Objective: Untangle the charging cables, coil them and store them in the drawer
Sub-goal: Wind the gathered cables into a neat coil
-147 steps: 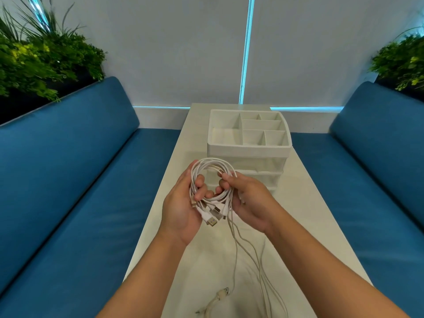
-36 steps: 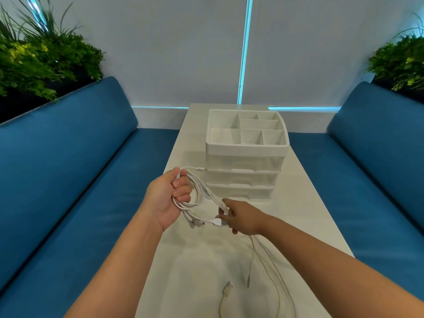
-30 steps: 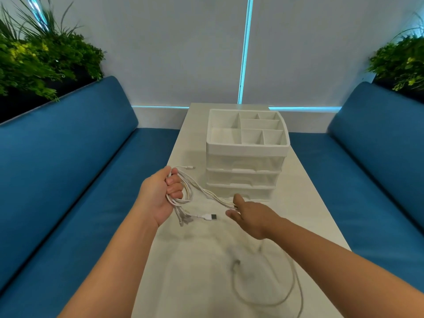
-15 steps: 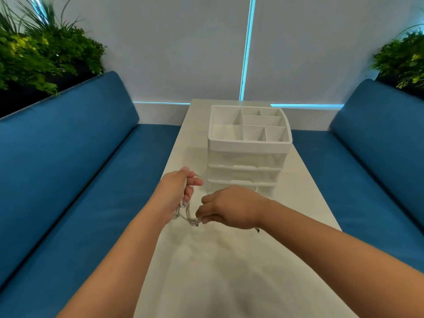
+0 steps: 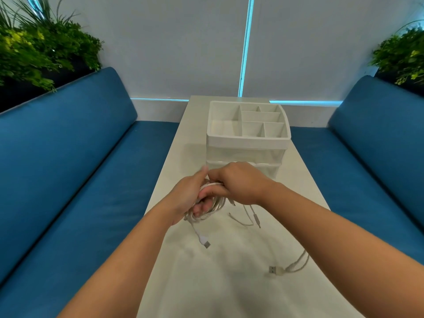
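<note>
My left hand grips a bundle of white charging cables looped round its fingers, above the white table. My right hand reaches across and pinches the strands at the top of the loop. One USB plug dangles below the bundle. Loose thin ends trail under my right wrist. A second USB plug lies on the table with its cable running off under my right forearm. The white drawer organizer stands just beyond my hands, its lower drawers partly hidden by them.
Blue sofa cushions flank the narrow table on both sides. Green plants sit behind each sofa back. The organizer's top tray has several open compartments.
My hands have risen and come together on the bundle. The loop on my left hand is thicker, and a USB plug now hangs free below it.
</note>
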`<state>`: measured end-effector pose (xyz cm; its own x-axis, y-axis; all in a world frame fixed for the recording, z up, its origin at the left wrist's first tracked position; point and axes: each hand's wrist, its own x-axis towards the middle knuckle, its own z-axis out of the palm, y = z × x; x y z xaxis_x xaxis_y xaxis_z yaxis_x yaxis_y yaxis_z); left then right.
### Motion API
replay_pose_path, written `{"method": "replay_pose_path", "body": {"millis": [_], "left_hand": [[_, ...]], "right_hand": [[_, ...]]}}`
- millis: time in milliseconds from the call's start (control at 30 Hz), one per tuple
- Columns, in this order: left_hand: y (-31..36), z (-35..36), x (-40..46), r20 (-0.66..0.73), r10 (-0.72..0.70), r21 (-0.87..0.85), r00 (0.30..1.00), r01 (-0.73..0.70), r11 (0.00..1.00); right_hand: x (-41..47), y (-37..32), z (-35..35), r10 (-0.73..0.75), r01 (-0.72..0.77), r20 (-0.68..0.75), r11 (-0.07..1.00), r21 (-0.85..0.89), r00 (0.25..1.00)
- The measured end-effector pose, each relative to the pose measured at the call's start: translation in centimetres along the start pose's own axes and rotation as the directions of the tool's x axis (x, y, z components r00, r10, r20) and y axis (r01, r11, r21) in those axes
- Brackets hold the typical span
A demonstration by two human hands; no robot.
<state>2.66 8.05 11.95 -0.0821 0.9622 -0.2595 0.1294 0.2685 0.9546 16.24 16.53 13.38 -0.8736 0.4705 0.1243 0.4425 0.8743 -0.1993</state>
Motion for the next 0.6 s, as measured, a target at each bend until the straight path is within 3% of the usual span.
{"method": "replay_pose_path", "body": {"millis": [133, 300, 467, 600], "left_hand": [[-0.1, -0.9, 0.3, 0.05, -0.066, 0.062, 0.997, 0.062, 0.996], [-0.1, -2.9, 0.4, 0.077, -0.133, 0.054, 0.988, 0.129, 0.99], [0.2, -3.2, 0.7, 0.129, -0.089, -0.175, 0.988, 0.111, 0.978], [0.3, -3.3, 0.6, 0.167, -0.058, -0.279, 0.984, 0.103, 0.955]], "right_hand": [[-0.1, 1.0, -0.3, 0.087, -0.113, 0.087, 0.919, 0.376, 0.992], [-0.5, 2.8, -1.5, 0.046, -0.202, 0.256, 0.754, 0.626, 0.965], [-0.4, 2.1, -0.5, 0.085, -0.117, 0.081, 0.655, 0.747, 0.993], [-0.7, 1.5, 0.8, 0.156, -0.185, 0.115, 0.57, 0.8, 0.981]]}}
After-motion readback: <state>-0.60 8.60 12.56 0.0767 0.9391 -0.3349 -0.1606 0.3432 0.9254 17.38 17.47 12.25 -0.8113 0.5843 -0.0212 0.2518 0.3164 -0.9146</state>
